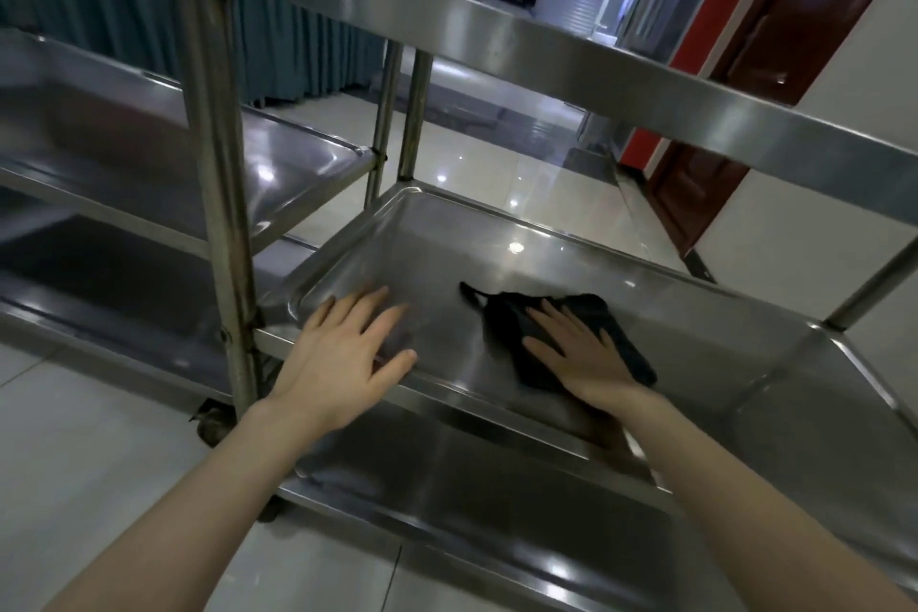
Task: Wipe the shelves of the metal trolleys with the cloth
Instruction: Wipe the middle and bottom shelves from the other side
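- Your black cloth [501,328] lies crumpled on the middle shelf [497,239] of the near trolley [223,164], toward the shelf's front edge and right of its centre, with a thin strap-like end trailing off to the left.
- Your right hand [581,358] lies flat on top of the cloth. The fingers are straight and spread and press it onto the metal rather than curling round it.
- Your left hand [343,358] holds nothing. It rests palm down by the shelf's front left corner with its fingers stretched out over the raised rim, well apart from the cloth.
- The shelf is a shallow steel tray with a raised lip all round, and its bare surface reflects the ceiling lights.
- The top shelf [497,35] crosses just above your hands, and the bottom shelf [472,477] sits below your forearms.
- A caster wheel [211,422] shows at the foot of the front left post.
- A second trolley [124,114] stands just beside the first on your left, its steel shelves at similar heights.
- Both trolleys stand on a pale glossy tiled floor [74,462], with a teal curtain [298,40] behind them and a dark red door [745,65] on the right.
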